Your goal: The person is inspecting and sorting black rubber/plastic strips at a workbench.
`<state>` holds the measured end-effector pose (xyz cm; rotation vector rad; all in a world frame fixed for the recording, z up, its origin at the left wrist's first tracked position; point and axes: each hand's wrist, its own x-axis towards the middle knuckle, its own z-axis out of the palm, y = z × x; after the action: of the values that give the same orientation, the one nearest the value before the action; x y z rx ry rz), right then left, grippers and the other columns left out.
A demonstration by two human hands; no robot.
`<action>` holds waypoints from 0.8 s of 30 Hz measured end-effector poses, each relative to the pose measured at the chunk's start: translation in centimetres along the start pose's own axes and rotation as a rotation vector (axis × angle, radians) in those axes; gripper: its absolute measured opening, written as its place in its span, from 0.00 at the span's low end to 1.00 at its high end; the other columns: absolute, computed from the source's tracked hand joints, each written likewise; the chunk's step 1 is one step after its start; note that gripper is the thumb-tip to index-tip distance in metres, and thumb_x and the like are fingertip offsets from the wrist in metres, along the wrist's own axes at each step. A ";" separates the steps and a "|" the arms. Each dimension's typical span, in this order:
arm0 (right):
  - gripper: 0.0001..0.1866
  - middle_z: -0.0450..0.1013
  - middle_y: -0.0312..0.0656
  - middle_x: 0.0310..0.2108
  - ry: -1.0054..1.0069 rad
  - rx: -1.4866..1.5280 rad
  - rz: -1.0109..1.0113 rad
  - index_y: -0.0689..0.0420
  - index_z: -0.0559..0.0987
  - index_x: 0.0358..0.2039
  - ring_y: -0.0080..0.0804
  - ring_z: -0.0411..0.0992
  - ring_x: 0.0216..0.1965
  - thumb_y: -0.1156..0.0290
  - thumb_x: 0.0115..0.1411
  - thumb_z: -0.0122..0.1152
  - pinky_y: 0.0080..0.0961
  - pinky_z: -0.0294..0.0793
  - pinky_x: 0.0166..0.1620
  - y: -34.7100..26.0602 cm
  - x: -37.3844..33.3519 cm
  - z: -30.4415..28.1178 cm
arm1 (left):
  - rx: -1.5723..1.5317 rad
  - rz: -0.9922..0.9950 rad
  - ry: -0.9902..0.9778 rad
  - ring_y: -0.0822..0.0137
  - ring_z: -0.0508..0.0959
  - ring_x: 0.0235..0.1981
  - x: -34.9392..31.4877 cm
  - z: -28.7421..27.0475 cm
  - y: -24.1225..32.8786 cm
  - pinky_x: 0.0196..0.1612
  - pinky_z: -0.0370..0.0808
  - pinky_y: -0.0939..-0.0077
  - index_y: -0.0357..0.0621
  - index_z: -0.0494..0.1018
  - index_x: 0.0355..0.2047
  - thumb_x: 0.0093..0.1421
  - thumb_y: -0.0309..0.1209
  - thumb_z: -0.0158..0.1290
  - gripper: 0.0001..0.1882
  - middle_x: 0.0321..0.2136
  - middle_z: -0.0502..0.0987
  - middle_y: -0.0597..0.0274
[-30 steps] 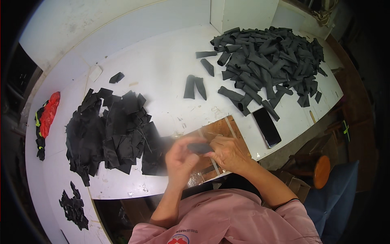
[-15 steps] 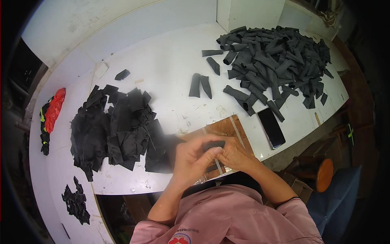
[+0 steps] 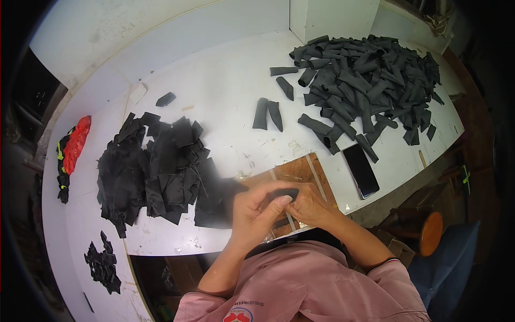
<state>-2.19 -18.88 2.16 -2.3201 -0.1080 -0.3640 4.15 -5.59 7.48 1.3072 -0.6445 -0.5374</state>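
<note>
Standing at the near edge of the white bench [image 3: 214, 107], the person has both hands together over a brown wooden board [image 3: 300, 172]. The left hand [image 3: 257, 206] and the right hand [image 3: 308, 206] meet around one small black piece [image 3: 284, 193], fingers of both closed on it so that only its top edge shows between them. The piece sits just above the board, at the bench's front edge, right in front of the person's pink shirt [image 3: 311, 284].

Just to the left of the hands lies a loose heap of flat black cut pieces [image 3: 155, 172], spreading across the middle-left of the bench, its nearest pieces almost touching the left hand. At the far right is a much larger pile of rolled black strips [image 3: 365, 80]. Two of those rolled strips [image 3: 267, 114] lie apart from it near the bench's middle. A dark phone [image 3: 360, 170] lies flat just right of the board, below that pile.

Farther off, a red and black bundle [image 3: 72, 150] rests at the left edge, and a small cluster of black scraps [image 3: 102, 263] lies on the lower left surface. An orange stool [image 3: 431, 233] stands beside the bench on the right.
</note>
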 end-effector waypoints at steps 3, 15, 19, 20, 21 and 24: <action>0.11 0.69 0.48 0.23 -0.071 -0.010 0.015 0.57 0.73 0.30 0.47 0.69 0.27 0.64 0.53 0.49 0.38 0.67 0.29 -1.2 0.5 -0.9 | -0.019 0.031 0.076 0.79 0.70 0.26 -0.4 -0.2 -0.2 0.30 0.67 0.87 0.35 0.73 0.32 0.52 0.21 0.51 0.07 0.25 0.74 0.65; 0.13 0.70 0.50 0.27 -0.023 0.059 -0.013 0.63 0.72 0.32 0.49 0.69 0.29 0.66 0.51 0.57 0.34 0.68 0.30 -2.2 1.3 -1.8 | 0.052 0.225 0.094 0.76 0.70 0.24 0.3 -0.4 -0.4 0.28 0.66 0.86 0.33 0.74 0.30 0.50 0.21 0.52 0.06 0.24 0.74 0.62; 0.09 0.69 0.44 0.22 0.012 -0.031 -0.055 0.55 0.73 0.31 0.43 0.70 0.27 0.65 0.52 0.54 0.35 0.69 0.29 -1.0 0.6 -0.4 | 0.100 0.113 0.051 0.76 0.70 0.24 0.0 -0.9 -0.9 0.28 0.66 0.85 0.34 0.74 0.29 0.50 0.20 0.53 0.05 0.24 0.74 0.61; 0.09 0.69 0.44 0.22 0.004 -0.031 -0.049 0.55 0.73 0.31 0.43 0.70 0.27 0.65 0.52 0.54 0.35 0.69 0.29 -0.9 0.5 -0.4 | 0.101 0.109 0.053 0.76 0.70 0.24 0.0 -0.9 -0.8 0.28 0.66 0.85 0.34 0.74 0.29 0.50 0.20 0.53 0.05 0.24 0.74 0.61; 0.09 0.69 0.44 0.22 -0.004 -0.031 -0.043 0.55 0.73 0.31 0.42 0.70 0.27 0.65 0.52 0.54 0.34 0.69 0.28 -0.8 0.4 -0.4 | 0.124 0.114 0.037 0.76 0.71 0.24 0.1 -0.8 -0.4 0.28 0.66 0.86 0.33 0.74 0.29 0.50 0.21 0.53 0.05 0.24 0.74 0.62; 0.10 0.69 0.44 0.22 0.030 0.030 0.014 0.55 0.73 0.31 0.41 0.70 0.26 0.64 0.51 0.54 0.34 0.69 0.28 -0.9 0.4 -0.3 | 0.089 0.111 0.075 0.74 0.73 0.26 0.1 -0.4 -0.6 0.30 0.69 0.84 0.33 0.74 0.30 0.50 0.21 0.53 0.06 0.26 0.75 0.59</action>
<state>-2.04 -18.52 3.11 -2.2843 -0.0814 -0.3872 4.50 -5.53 6.87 1.3596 -0.6811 -0.3709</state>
